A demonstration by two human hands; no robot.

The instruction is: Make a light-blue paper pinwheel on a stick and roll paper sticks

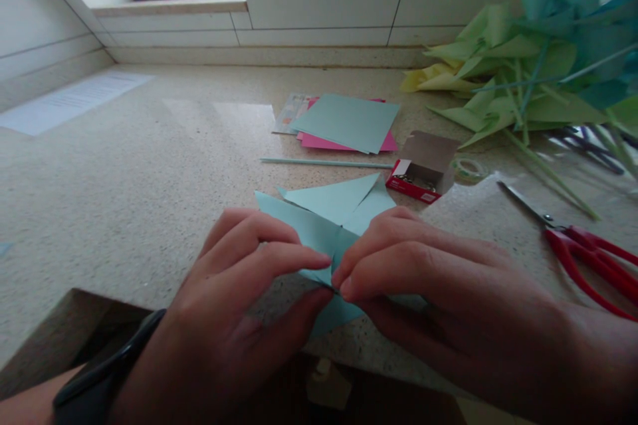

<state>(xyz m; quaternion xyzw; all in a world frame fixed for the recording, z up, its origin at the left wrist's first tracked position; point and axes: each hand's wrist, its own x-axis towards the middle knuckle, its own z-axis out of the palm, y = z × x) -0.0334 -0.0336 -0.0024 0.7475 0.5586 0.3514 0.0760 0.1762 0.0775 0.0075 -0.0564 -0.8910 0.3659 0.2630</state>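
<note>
A light blue sheet of paper (319,222), slit and partly folded into pointed flaps, lies at the counter's front edge between my hands. My left hand (239,292) pinches a paper flap between thumb and forefinger near the middle of the sheet. From the other side, my right hand (423,279) has its fingertips closed on the paper at the same spot, almost touching the left fingertips. Whether something small sits between the right fingertips is hidden. Just behind the paper stands an open red box (416,189) with small metal pieces inside.
A thin pale stick (323,163) lies behind the paper, and a stack of blue and pink sheets (349,121) beyond it. Red-handled scissors (578,246), a tape roll (468,170) and several paper pinwheels (513,73) are at right. A printed sheet (74,99) lies far left.
</note>
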